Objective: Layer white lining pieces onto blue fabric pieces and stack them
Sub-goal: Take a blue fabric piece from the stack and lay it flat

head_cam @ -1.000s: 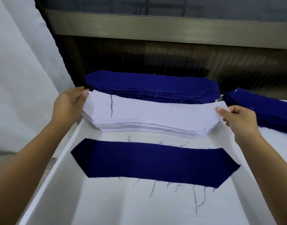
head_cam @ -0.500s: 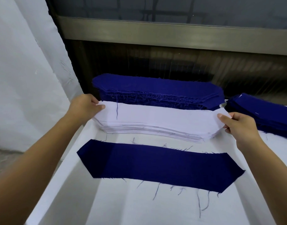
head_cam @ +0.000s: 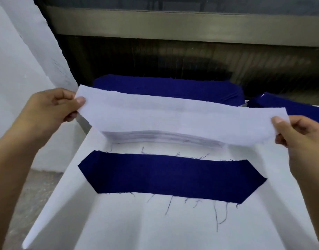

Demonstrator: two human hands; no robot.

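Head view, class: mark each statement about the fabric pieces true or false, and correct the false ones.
1. The left hand and right hand each pinch an end of one white lining piece, held above the table. True.
2. That piece lies on the single blue fabric piece. False: the blue piece lies bare on the table.
3. The white stack lies between the single blue fabric piece and the blue stack. True.
4. The blue stack is nearest the person. False: it lies behind the white stack.
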